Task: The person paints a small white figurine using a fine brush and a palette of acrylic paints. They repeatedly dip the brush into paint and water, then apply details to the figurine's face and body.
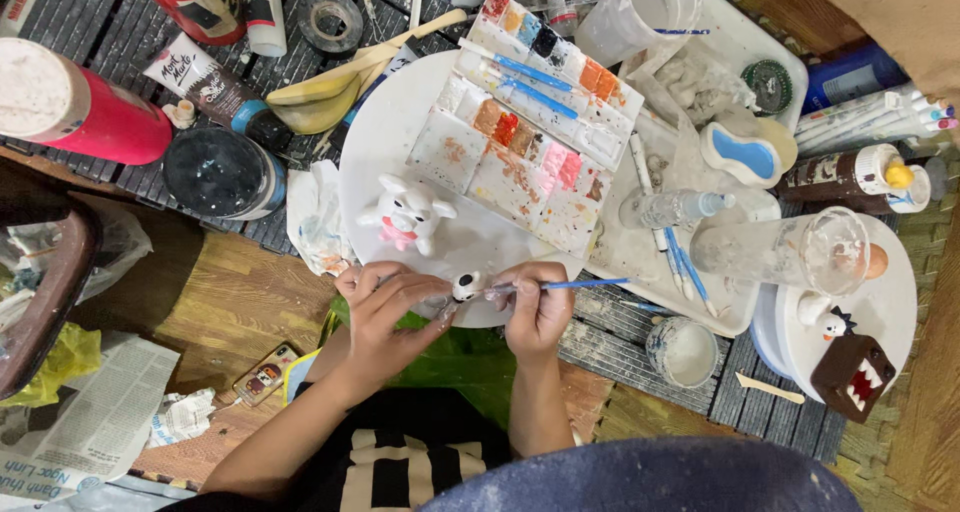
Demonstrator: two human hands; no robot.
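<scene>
- Left hand [385, 307] curled, fingertips pinching a small white figurine piece [466, 286] with a black dot on it, held just over the near rim of the round white board [375, 147].
- Right hand [538, 307] closed around a blue-handled paintbrush [570, 285], bristle end touching the small white figurine piece, handle pointing away to the right.
- Both hands close together, nearly touching, at the board's near edge.
- Standing on the board beyond the hands: white pig-like figurine [407, 217] with pink patches, upright.
- Farther back, partly on the board: paint palette [525, 142] with orange, red, pink and blue wells, two blue brushes lying across it.
- Right of the hands: clear water bottle [675, 209] on its side on a white tray [735, 47], a clear plastic cup [785, 252] tipped over beside it, small paint-stained cup [683, 352] below.
- Far right: brown box-shaped monster figurine [852, 374] with white teeth on a white plate.
- Left: pink can [85, 107] lying on its side, dark round lid [222, 172], crumpled stained tissue [318, 217] touching the board's left edge.
- Lower left: newspaper [95, 417] on the wooden floor.
</scene>
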